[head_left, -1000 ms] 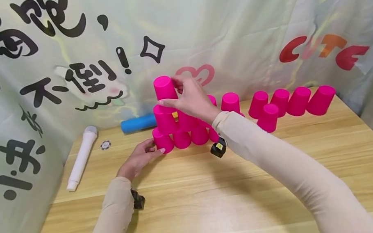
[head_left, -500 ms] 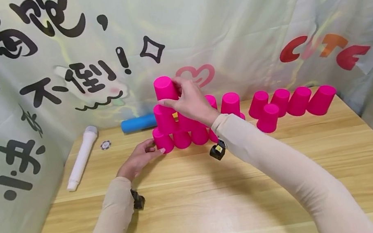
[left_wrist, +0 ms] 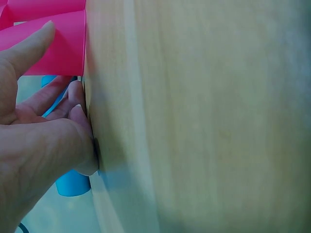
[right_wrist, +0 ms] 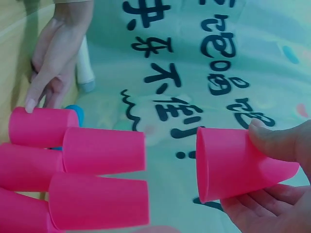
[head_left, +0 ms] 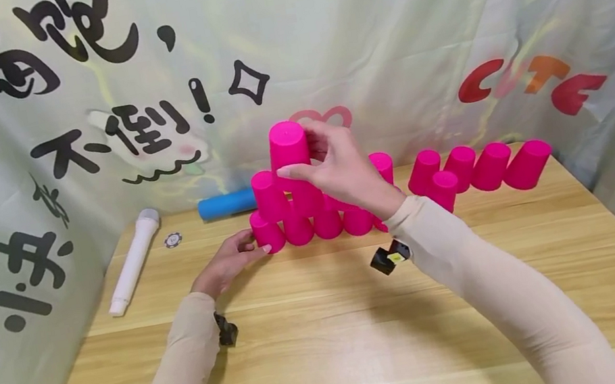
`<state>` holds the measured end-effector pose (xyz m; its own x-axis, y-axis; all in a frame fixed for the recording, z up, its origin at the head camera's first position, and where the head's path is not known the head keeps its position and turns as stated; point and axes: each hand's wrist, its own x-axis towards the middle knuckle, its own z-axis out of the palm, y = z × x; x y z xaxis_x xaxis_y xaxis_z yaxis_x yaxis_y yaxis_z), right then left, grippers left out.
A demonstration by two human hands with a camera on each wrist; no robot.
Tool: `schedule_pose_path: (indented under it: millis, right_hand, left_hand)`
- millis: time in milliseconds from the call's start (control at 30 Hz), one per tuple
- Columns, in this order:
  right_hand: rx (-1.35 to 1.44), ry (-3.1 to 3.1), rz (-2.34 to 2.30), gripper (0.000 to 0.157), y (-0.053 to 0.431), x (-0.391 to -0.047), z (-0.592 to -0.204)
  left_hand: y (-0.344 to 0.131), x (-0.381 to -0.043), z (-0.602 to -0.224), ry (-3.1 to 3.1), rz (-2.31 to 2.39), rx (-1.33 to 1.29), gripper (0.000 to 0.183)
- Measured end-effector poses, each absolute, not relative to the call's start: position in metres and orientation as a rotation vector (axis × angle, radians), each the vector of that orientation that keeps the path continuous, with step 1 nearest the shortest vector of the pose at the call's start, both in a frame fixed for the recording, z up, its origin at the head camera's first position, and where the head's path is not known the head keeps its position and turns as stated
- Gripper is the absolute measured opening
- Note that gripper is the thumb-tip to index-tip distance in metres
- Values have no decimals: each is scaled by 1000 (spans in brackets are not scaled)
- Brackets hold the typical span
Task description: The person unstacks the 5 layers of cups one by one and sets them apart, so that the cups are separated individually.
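Observation:
My right hand holds a pink cup upside down, thumb on the near side and fingers behind. In the right wrist view this cup hangs apart from the upper row, a gap below its rim. Beneath it stands a two-level stack of upturned pink cups, whose upper row includes a left cup; my right hand hides part of that row. At the stack's lower left, my left hand touches the end cup. The left wrist view shows its straight thumb along that cup's side, other fingers loosely bent.
Several more upturned pink cups stand right of the stack. A blue cylinder lies behind it. To the left are a white microphone-shaped stick and a small round chip. Printed cloth hangs behind the wooden table.
My right hand has raised the held cup off the upper row and carried it slightly right. My left hand stays at the end cup.

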<state>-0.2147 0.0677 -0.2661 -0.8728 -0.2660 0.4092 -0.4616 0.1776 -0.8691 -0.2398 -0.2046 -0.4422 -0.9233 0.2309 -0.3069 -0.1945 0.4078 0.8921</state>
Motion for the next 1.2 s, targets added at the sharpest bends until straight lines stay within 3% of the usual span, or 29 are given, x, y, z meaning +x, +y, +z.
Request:
schedule_pose_path:
  millis: [733,1200]
  right_hand:
    - [288,-2381,1597,56,180,-183,-275]
    - [-118,-2425,1507,62,264,-185,-317]
  left_hand:
    - [-207,-244,-444,2252,1517,7,70]
    - [-206,-241,-444,2278,1504,15,70]
